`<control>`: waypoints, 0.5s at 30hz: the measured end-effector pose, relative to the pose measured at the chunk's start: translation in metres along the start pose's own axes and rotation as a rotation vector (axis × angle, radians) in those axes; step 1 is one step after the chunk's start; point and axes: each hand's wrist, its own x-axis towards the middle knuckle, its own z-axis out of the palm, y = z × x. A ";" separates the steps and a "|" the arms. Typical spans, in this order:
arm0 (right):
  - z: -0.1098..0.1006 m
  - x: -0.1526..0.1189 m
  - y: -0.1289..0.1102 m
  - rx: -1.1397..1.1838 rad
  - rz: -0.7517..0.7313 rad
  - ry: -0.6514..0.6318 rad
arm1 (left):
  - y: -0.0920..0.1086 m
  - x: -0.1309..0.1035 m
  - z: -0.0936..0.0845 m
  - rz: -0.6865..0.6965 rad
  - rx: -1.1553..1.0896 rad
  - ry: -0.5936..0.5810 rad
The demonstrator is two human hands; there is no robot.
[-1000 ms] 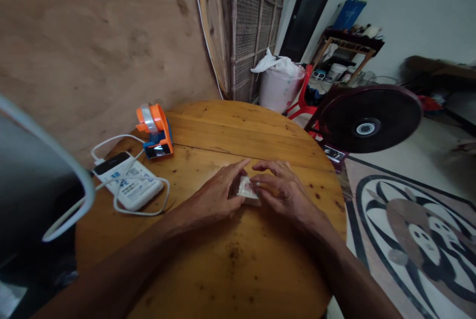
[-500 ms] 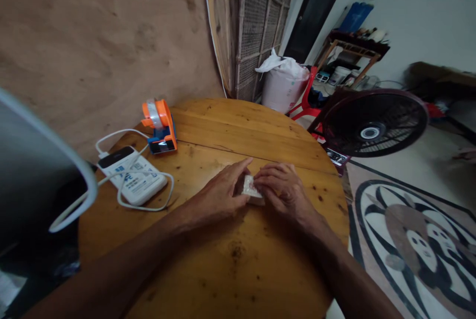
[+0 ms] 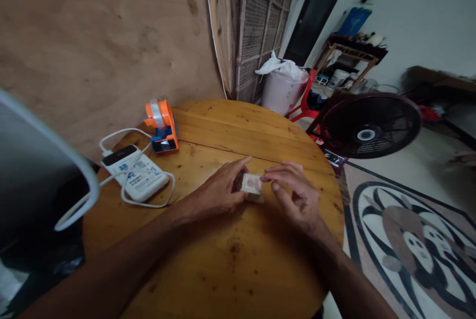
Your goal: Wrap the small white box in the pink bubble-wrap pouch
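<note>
White, shiny-topped small box on a wooden table, between two bare hands.
Left hand grips the box's left side; right hand is loosely open, fingertips at its right edge, contact unclear; farther left lies a white power bank, then an orange holder; a dark fan stands beyond.

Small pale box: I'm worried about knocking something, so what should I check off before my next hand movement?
1. Box lies between the left hand and right hand: ok.
2. Left hand is at the box's left side: ok.
3. Right fingertips are off the box: cannot tell; they are right at its edge.
4. White cable is clear of both hands: ok.
5. White power bank is away from the box: ok.
6. Box's contents are known: cannot tell.
</note>
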 end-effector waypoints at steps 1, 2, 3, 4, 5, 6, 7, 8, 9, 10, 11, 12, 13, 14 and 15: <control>-0.002 -0.001 0.003 0.041 0.067 0.085 | 0.000 0.000 -0.001 0.012 0.017 0.001; -0.004 -0.002 0.006 0.071 0.131 0.160 | 0.000 0.000 -0.003 0.026 0.036 -0.002; -0.005 -0.003 0.010 0.089 0.184 0.210 | -0.001 -0.001 -0.005 0.038 0.052 -0.010; -0.007 -0.003 0.015 0.092 0.221 0.224 | -0.001 -0.001 -0.007 0.046 0.063 -0.023; -0.008 -0.003 0.019 0.088 0.238 0.204 | -0.002 -0.001 -0.008 0.046 0.069 -0.038; -0.008 -0.002 0.023 0.081 0.238 0.155 | -0.004 -0.001 -0.009 0.039 0.068 -0.053; -0.009 -0.001 0.026 0.074 0.224 0.089 | -0.007 -0.001 -0.009 0.029 0.064 -0.064; -0.009 0.000 0.028 0.069 0.203 0.017 | -0.010 -0.001 -0.009 0.020 0.057 -0.071; -0.009 0.000 0.029 0.068 0.180 -0.048 | -0.013 0.000 -0.009 0.015 0.050 -0.075; -0.009 0.001 0.029 0.072 0.162 -0.102 | -0.016 0.000 -0.009 0.014 0.043 -0.081; -0.009 0.001 0.029 0.077 0.151 -0.147 | -0.019 0.001 -0.008 0.014 0.035 -0.087; -0.009 0.001 0.028 0.083 0.145 -0.182 | -0.021 0.001 -0.008 0.012 0.027 -0.092; -0.008 0.001 0.027 0.088 0.140 -0.210 | -0.021 0.001 -0.009 0.007 0.019 -0.096; -0.007 0.001 0.025 0.091 0.135 -0.234 | -0.021 0.002 -0.009 0.000 0.012 -0.101; -0.006 0.001 0.024 0.090 0.129 -0.252 | -0.020 0.002 -0.010 -0.009 0.008 -0.104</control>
